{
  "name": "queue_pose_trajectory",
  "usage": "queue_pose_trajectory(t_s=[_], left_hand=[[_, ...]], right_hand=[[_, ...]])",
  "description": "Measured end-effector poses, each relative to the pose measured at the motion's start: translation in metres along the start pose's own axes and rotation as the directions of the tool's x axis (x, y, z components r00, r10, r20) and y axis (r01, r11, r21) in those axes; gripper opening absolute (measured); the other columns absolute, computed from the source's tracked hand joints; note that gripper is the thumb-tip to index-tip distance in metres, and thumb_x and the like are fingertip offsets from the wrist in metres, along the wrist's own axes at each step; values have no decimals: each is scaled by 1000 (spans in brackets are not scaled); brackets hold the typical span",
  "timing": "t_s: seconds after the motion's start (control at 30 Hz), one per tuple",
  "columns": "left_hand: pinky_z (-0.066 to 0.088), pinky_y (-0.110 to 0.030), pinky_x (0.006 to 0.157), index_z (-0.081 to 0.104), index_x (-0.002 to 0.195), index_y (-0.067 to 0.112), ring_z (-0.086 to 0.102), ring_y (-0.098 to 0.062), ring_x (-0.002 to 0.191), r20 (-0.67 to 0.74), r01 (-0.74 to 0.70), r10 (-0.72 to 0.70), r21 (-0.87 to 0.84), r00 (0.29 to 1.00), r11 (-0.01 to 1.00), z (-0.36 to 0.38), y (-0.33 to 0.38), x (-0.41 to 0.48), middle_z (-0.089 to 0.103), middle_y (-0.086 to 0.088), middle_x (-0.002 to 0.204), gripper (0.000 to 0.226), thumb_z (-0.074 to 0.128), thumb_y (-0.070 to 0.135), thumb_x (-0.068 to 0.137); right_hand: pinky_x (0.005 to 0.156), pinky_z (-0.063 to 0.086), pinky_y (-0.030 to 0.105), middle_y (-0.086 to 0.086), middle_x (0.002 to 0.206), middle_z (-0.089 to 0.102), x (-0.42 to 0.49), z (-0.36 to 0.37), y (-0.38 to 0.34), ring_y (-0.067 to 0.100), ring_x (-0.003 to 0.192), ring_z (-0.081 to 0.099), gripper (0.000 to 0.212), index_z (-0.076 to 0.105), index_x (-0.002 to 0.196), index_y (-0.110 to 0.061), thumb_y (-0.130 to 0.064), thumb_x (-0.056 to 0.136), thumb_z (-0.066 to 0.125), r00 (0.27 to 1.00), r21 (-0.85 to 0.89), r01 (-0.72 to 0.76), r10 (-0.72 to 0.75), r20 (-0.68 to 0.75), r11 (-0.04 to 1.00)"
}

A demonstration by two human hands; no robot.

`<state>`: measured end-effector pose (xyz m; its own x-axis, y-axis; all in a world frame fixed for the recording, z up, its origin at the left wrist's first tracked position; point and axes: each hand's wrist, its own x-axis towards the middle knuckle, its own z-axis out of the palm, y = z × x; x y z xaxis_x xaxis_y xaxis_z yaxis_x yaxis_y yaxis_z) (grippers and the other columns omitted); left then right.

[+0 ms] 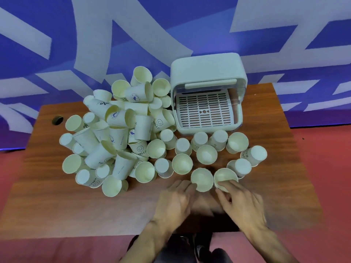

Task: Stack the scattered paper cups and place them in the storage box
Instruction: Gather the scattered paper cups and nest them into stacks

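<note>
Reaching in with both hands: left fingers (183, 186) straight, touching the near wall of one upright paper cup (202, 179); right fingers (228, 186) laid against the rim of the neighbouring cup (226, 175), too blurred to tell whether gripping. Likely the opening step, with a first pair about to be nested. Beyond, loose cups and a tumbled heap (117, 130) across the surface (57, 196); storage box (207, 67) open behind, holding none. Next: lift one cup and seat it squarely inside the other.
</note>
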<state>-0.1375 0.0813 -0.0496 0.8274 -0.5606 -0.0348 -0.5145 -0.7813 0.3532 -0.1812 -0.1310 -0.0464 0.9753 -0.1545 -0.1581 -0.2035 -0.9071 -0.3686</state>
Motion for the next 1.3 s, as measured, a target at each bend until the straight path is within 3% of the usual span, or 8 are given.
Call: queue_pose_trajectory(t_s=[0.17,0.3,0.57,0.67,0.8,0.97,1.17,1.3], left_hand=[[49,-34,59,66,93,24,60,-17,78,-84,133,-130,23,988,991,-21,-48,-34,66,10,96,12,62,17,84],[47,-32,57,67,93,26,59,-16,74,-143,251,-247,8,958,968,-38,-84,-64,65,12,90,13,54,25,92],[48,-33,51,68,96,27,60,-17,67,-217,363,-356,-8,909,932,-81,-145,-77,65,10,86,17,52,31,91],[47,-35,48,70,92,23,61,-20,66,-255,281,-268,12,929,960,-111,-166,-44,66,8,84,9,64,24,86],[49,-33,51,70,101,18,63,-22,72,-247,63,-40,89,968,994,-150,-197,26,69,4,95,23,72,11,79],[48,-36,51,63,115,15,60,-24,81,39,-259,258,278,965,925,-172,-227,98,62,-2,112,44,62,1,72],[28,-31,50,64,101,18,54,-22,78,304,-436,328,433,895,789,-180,-249,122,61,0,94,33,64,4,72],[28,-32,51,64,92,19,54,-21,82,396,-503,332,493,856,710,-183,-252,124,60,-1,92,27,66,4,69]], right_hand=[[49,46,27,-21,89,67,18,2,-48,5,67,62,11,68,93,-36,-27,86,70,981,-13,189,-190,-29,982],[52,50,29,-19,91,68,43,10,-101,11,72,66,13,68,96,-35,-28,85,69,946,12,325,-325,-12,946],[57,46,28,-21,112,64,104,14,-178,10,80,67,20,66,111,-34,-32,91,63,921,34,384,-385,60,923],[66,50,32,-20,120,60,133,3,-199,10,85,66,26,62,119,-33,-36,94,55,932,50,360,-361,35,932],[76,47,31,-14,118,64,177,-12,-217,12,93,65,33,57,127,-32,-39,95,55,976,106,219,-218,-20,970],[82,46,36,-3,131,59,229,-24,-235,20,106,63,43,52,135,-24,-42,96,52,993,8,111,-110,-37,994],[80,47,31,-17,112,68,262,-10,-256,12,100,63,35,65,116,-32,-54,89,58,994,227,-53,72,-77,973],[77,53,33,-22,96,71,264,2,-257,6,85,66,21,69,100,-36,-50,86,62,985,323,-113,147,-85,940]])
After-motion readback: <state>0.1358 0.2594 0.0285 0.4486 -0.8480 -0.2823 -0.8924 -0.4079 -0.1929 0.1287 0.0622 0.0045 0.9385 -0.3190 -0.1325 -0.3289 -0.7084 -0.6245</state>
